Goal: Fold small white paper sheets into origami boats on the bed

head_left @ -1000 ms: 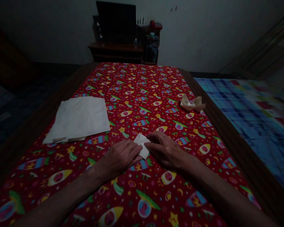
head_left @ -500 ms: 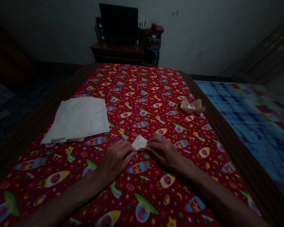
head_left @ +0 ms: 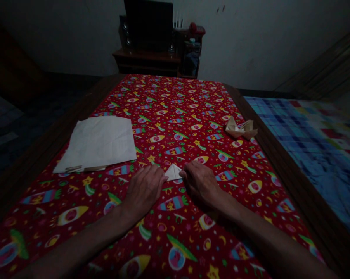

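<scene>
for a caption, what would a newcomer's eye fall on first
The bright red, rocket-patterned cloth running down the middle leaps out first. On it, left hand and right hand hold a small folded white paper near centre; stacked pale sheets lie left, a folded tan piece near its right edge.

Your head camera sits above the near end of the red, rocket-patterned cloth (head_left: 188,133). It faces forward and down along it.

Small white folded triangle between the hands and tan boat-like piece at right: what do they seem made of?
Small white folded triangle: probably matte paper, given its crease and straight edges. Tan boat-like piece: likely dull paper too, with pointed folded flaps.
</scene>
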Demonstrator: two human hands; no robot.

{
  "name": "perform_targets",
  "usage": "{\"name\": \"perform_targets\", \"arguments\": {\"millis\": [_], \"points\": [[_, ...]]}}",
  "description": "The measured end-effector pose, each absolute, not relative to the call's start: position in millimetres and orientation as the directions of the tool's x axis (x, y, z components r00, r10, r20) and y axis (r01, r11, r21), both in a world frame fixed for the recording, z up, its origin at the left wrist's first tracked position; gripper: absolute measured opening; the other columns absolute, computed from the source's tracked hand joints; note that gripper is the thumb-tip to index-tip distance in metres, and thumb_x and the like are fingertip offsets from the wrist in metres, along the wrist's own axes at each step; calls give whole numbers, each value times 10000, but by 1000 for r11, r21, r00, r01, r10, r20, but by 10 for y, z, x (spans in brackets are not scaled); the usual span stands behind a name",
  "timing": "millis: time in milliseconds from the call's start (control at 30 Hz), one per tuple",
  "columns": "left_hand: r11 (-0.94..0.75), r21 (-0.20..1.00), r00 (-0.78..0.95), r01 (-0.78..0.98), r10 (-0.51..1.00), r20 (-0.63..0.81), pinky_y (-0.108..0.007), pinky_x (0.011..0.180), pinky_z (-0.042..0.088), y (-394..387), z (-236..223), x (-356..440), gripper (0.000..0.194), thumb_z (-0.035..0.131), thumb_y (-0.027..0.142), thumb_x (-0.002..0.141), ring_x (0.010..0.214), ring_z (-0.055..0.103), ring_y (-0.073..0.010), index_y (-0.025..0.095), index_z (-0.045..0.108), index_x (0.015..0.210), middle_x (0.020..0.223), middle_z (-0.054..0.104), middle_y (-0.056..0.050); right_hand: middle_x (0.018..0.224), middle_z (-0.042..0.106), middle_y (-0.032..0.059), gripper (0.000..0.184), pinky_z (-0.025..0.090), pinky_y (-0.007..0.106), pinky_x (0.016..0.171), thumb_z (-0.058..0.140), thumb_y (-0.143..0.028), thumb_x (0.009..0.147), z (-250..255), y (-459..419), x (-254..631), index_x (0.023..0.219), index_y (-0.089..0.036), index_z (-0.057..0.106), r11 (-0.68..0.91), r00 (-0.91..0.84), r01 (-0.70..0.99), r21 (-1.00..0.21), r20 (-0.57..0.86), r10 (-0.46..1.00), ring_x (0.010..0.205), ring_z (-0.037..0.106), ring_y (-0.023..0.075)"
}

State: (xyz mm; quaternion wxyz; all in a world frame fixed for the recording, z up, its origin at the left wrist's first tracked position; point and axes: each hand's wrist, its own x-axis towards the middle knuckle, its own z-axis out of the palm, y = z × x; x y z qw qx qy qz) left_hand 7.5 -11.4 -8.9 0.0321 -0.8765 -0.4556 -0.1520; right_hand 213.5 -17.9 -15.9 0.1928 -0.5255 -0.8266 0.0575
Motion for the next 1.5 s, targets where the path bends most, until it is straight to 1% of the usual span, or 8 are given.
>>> {"name": "perform_targets", "arguments": {"millis": [200,467,567,700,833,1100,1233,1500], "points": [[-598,7,567,802,764,309,-293,630,402,-80,-79,85,189,415,232,929,685,526,-170,181,508,772,716,541,-22,717,534,30,233,240,289,580,370,-301,950,-161,-152,2124,793,-177,490,464,-404,862,-203,277,872,641,421,154],[-615,121,571,779,776,269,-297,664,447,-74,-61,50,150,423,228,925,716,546,-169,180,517,817,766,560,-19,734,555,22,211,210,275,540,418,-312,937,-154,-68,2133,789,-183,497,447,-404,864,-230,211,890,616,438,136],[-630,167,567,759,764,308,-335,759,476,-85,-59,45,185,424,213,927,863,565,-197,155,520,1074,969,596,-66,725,553,19,200,211,274,542,431,-308,931,-128,-71,2127,791,-182,498,448,-405,860,-242,208,890,611,436,134],[-780,81,717,620,606,345,-421,988,394,-141,-60,69,401,387,128,920,1214,442,-255,147,412,1319,1303,515,-104,727,547,20,199,213,274,545,418,-303,933,-123,-85,2138,795,-181,492,462,-415,852,-246,220,883,612,432,132],[-817,71,765,572,562,313,-444,1090,302,-225,-96,105,411,365,147,931,1321,354,-227,118,408,1338,1389,463,-92,732,551,26,191,215,276,539,416,-288,928,-126,-95,2138,789,-181,491,459,-414,855,-240,218,884,608,432,133],[-790,113,759,602,611,226,-467,1106,277,-281,-121,91,445,357,217,939,1368,279,-222,121,373,1372,1452,366,-105,729,552,35,238,246,281,559,367,-308,952,-87,-133,2100,793,-180,490,436,-385,867,-240,231,894,628,445,143],[-794,123,768,596,608,203,-465,1110,248,-259,-87,61,452,361,263,945,1366,284,-214,169,353,1388,1469,341,-85,739,555,38,246,256,281,580,355,-319,960,-134,-141,2104,800,-184,484,447,-384,862,-240,266,884,650,448,149],[-822,52,807,567,566,168,-460,1119,205,-177,-85,-38,495,368,301,950,1392,212,-209,211,270,1427,1504,269,-48,748,537,35,175,240,290,575,389,-241,936,-193,-157,2080,807,-180,490,438,-377,887,-148,316,871,648,423,154]]}}
